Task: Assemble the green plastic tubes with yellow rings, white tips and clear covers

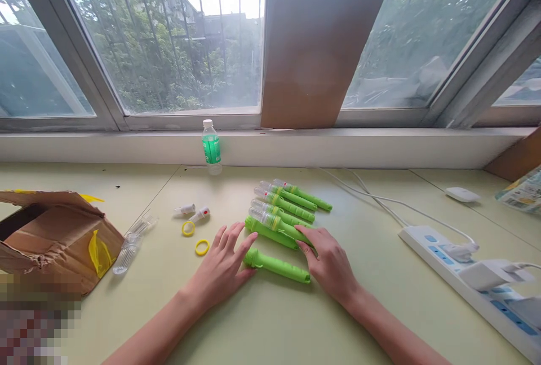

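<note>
Several green light sticks (pixel 295 205) with clear tops and yellow rings lie side by side mid-table. My right hand (pixel 330 263) pinches the lower end of the nearest light stick (pixel 276 223) between thumb and fingers. Two bare green handles (pixel 279 267) without clear tops lie closer to me. My left hand (pixel 222 266) is spread beside their threaded ends, thumb and index finger either side of the nearest one; I cannot tell whether they touch it. Left of it are two yellow rings (pixel 202 247), two small white pieces (pixel 200 215), one showing a red dot, and clear ribbed tubes (pixel 127 251).
An open cardboard box (pixel 71 241) stands at the left with yellow plastic in it. A bottle with a green label (pixel 212 148) is near the sill. On the right lie a white power strip (pixel 452 275), its cables and a small white case (pixel 462 194).
</note>
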Demonstrator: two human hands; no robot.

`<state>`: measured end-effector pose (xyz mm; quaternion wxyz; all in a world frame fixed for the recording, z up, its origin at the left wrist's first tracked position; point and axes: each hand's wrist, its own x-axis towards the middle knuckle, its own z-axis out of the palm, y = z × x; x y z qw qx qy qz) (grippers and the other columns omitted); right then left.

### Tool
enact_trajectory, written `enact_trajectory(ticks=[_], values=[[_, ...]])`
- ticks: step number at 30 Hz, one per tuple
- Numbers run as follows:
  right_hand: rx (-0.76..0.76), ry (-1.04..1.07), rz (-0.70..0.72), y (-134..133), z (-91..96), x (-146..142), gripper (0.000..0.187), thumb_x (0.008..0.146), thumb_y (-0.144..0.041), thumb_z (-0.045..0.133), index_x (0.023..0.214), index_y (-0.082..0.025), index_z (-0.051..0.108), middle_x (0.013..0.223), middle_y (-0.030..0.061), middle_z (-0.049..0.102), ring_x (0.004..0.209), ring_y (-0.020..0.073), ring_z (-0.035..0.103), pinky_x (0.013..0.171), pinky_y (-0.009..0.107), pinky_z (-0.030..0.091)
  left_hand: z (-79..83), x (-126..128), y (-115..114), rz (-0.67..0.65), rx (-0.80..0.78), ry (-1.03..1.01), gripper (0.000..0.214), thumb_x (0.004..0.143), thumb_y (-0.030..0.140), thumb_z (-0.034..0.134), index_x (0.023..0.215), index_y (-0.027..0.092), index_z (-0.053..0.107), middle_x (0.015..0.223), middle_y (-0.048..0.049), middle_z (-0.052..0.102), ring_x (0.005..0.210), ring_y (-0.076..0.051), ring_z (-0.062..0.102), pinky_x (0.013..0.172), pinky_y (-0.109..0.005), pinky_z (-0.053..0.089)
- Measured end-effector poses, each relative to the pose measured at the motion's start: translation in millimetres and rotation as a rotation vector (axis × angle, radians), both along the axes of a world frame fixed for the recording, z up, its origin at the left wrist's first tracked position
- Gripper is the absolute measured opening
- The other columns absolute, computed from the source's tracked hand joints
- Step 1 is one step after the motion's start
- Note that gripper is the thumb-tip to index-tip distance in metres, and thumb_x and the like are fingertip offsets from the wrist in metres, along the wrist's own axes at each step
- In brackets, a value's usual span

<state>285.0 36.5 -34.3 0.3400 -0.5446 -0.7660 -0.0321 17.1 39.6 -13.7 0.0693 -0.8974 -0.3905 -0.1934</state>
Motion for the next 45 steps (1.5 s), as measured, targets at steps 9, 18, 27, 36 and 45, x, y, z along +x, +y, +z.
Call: enact_trajectory(ticks=[9,18,27,36,45], values=[[0.079,-0.023,0.034,5.1,-3.7,-1.3,0.022,0.091,-0.019,0.048,0.11,-0.019,0.059,0.105,0.0106,0.062,0.099,0.0257,0.056,0.081,0.041,0.048,-0.2,0.2,-0.6,-0.009,0.014,-0.002,0.053,0.084,0.031,0.059,0.134,0.024,0.042,0.136,-0.0149,0.042,0.129,-0.033,0.038,0.101,-0.055,0.04],[0.056,-0.08,0.088,-7.1,8.5,-11.3,0.014,0.089,-0.024,0.053,0.081,-0.019,0.063,0.079,0.0053,0.06,0.079,0.0208,0.055,0.073,0.035,0.042,2.3,0.2,-2.4,-0.072,0.027,0.019,0.042,0.086,0.022,0.055,0.127,0.026,0.048,0.136,-0.0142,0.04,0.128,-0.032,0.039,0.101,-0.055,0.04],[-0.167,0.001,0.21,-9.0,11.3,-16.2,0.013,0.085,-0.032,0.062,0.093,-0.023,0.065,0.078,0.0029,0.063,0.072,0.0189,0.058,0.067,0.033,0.045,7.4,0.4,-2.8,-0.161,0.064,-0.002,0.027,0.084,0.035,0.06,0.108,0.024,0.059,0.126,-0.0127,0.049,0.122,-0.029,0.045,0.102,-0.054,0.04],[-0.15,-0.012,0.213,-10.4,9.9,-11.1,0.008,0.09,-0.023,0.05,0.091,-0.018,0.056,0.08,0.0056,0.062,0.07,0.0189,0.056,0.063,0.031,0.046,10.6,-5.5,-0.3,-0.2,0.075,-0.014,0.021,0.088,0.031,0.053,0.105,0.021,0.06,0.119,-0.0119,0.053,0.116,-0.026,0.049,0.104,-0.052,0.038],[0.009,0.03,0.091,-8.9,-4.9,-8.9,0.021,0.096,-0.031,0.038,0.105,-0.016,0.049,0.072,0.0054,0.061,0.056,0.018,0.054,0.052,0.028,0.043,6.4,-7.7,5.6,-0.123,0.265,-0.09,0.011,0.084,0.012,0.055,0.091,0.019,0.059,0.117,-0.0115,0.05,0.114,-0.025,0.047,0.1,-0.048,0.042]])
